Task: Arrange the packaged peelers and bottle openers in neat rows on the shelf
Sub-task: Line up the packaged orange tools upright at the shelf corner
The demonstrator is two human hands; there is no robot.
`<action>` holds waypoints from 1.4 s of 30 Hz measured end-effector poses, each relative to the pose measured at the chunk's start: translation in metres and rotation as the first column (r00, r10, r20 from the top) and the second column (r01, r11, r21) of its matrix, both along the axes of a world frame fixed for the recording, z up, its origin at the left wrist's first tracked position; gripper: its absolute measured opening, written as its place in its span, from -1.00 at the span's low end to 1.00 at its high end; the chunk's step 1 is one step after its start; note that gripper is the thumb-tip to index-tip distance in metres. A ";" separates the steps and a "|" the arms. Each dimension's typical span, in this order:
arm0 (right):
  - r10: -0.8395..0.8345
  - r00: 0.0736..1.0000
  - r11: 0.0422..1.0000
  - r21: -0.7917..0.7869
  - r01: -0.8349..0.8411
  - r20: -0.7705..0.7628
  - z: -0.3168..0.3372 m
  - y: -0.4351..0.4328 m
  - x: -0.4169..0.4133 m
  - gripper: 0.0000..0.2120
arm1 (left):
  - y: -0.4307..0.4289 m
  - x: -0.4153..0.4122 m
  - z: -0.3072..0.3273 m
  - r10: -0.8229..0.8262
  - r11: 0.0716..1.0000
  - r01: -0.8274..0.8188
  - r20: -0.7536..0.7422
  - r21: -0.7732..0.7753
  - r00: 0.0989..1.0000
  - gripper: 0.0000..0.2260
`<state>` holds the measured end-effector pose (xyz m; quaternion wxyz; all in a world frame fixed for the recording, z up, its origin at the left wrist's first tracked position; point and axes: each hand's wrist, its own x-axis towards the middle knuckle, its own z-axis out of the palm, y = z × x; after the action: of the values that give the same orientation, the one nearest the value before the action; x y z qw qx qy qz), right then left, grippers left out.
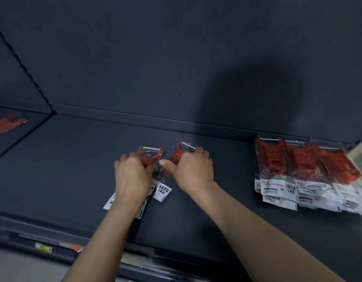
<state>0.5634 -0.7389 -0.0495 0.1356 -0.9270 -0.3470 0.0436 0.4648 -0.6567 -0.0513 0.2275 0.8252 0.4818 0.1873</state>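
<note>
Two red peelers in clear plastic packets lie side by side on the dark shelf. My left hand grips the left packet, covering its lower half. My right hand holds the right packet, fingers curled over its top and thumb pointing left. White label cards stick out below both hands. A row of several packaged red peelers lies overlapped at the right end of the shelf.
Another red packaged item lies on the neighbouring shelf section at the far left, beyond a divider. The dark back panel rises behind. The shelf's front rail carries price tags.
</note>
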 end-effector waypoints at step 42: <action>-0.376 0.927 0.905 0.223 0.362 0.021 0.052 -0.204 0.141 -0.77 | -0.175 0.184 0.035 -0.418 0.901 0.433 0.265 0.001 0.869 -0.80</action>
<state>0.7043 -0.9427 0.0028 0.2297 -0.9566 -0.1723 -0.0500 0.6486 -0.8319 -0.0163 0.3480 0.8724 0.2597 0.2247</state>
